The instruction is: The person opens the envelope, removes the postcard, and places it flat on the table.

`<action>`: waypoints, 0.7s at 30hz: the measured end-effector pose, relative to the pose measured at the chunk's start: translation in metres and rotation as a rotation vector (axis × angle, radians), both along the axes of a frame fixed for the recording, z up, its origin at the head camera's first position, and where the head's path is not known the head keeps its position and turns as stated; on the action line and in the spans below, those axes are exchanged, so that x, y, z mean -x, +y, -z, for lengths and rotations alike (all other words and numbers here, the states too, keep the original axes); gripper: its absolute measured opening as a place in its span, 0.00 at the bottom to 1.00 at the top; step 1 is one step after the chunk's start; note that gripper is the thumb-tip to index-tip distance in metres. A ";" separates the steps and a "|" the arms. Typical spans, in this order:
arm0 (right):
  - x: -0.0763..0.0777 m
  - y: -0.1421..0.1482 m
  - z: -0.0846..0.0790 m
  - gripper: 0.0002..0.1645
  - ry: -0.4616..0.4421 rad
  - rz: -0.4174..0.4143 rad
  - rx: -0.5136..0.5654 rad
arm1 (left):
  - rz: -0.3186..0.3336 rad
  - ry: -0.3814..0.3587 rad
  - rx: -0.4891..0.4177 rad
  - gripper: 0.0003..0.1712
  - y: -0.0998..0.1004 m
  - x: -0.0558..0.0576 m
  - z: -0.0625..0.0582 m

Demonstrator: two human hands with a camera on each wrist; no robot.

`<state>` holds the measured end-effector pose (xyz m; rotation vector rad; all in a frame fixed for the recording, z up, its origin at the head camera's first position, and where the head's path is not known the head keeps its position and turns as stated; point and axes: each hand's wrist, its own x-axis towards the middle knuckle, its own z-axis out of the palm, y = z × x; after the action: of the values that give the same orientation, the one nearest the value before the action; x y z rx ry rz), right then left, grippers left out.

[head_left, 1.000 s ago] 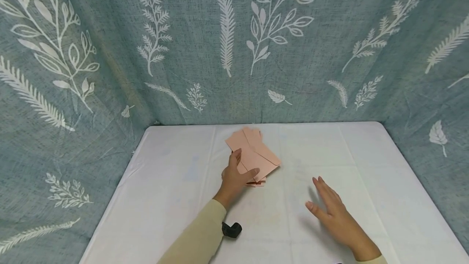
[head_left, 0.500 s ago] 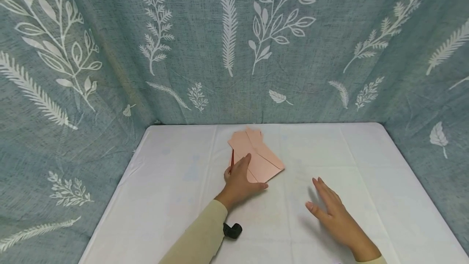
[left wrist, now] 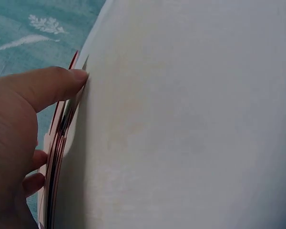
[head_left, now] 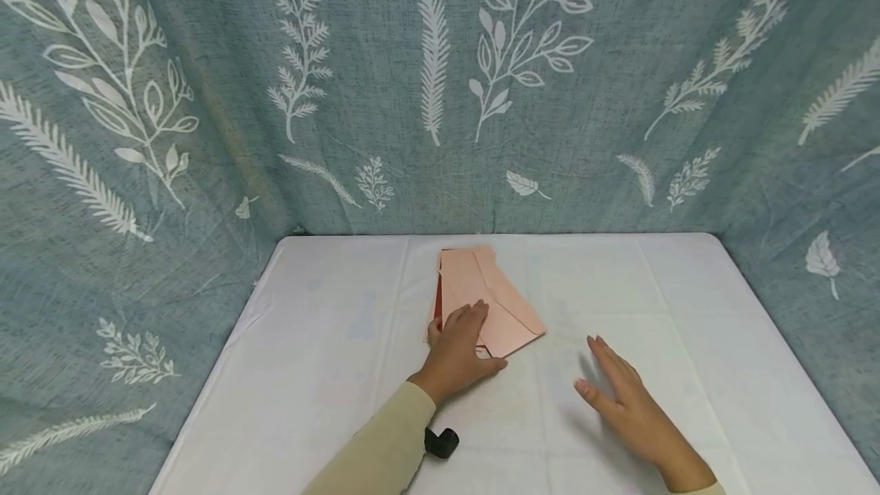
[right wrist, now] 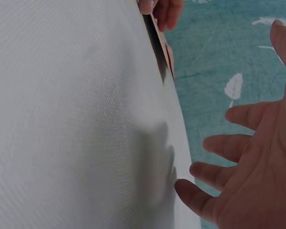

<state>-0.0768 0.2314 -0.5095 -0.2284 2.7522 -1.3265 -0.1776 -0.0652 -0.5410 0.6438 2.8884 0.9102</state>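
A small pile of pink envelopes [head_left: 496, 304] lies on the table, the top one turned askew over those beneath. My left hand [head_left: 459, 351] grips the pile at its near left corner. Its thumb lies along the near edge, and other fingers reach over the top and down the left side. In the left wrist view the thumb [left wrist: 62, 85] presses the stacked edges, with red-brown lining showing between layers. To the right, my right hand [head_left: 622, 403] hovers over the table, fingers straight and spread, holding nothing; its palm [right wrist: 257, 176] shows in the right wrist view.
A white cloth [head_left: 330, 350] covers the table. Behind and at both sides hangs a blue-green curtain [head_left: 385, 82] with white leaf prints. A black wrist-camera piece [head_left: 442, 443] sticks out from the left sleeve [head_left: 385, 441].
My left hand has shifted slightly right and nearer, pulling the top envelope with it and turning it clockwise closer to the others' direction. The right hand has stayed in place.
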 end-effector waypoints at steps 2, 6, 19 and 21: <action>0.000 0.001 0.000 0.47 0.003 -0.002 -0.001 | 0.024 0.013 0.021 0.55 -0.001 -0.002 0.000; -0.001 0.002 -0.001 0.47 0.013 0.001 -0.001 | 0.074 0.025 0.040 0.53 -0.003 -0.008 -0.002; -0.002 0.002 0.002 0.46 0.015 -0.010 0.007 | 0.203 -0.014 0.105 0.47 -0.017 -0.030 -0.008; -0.002 0.002 0.001 0.46 0.022 -0.014 0.007 | 0.224 -0.011 0.105 0.46 -0.019 -0.034 -0.009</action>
<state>-0.0749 0.2338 -0.5109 -0.2636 2.7594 -1.3383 -0.1438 -0.0837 -0.5323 0.9257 2.7586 0.7263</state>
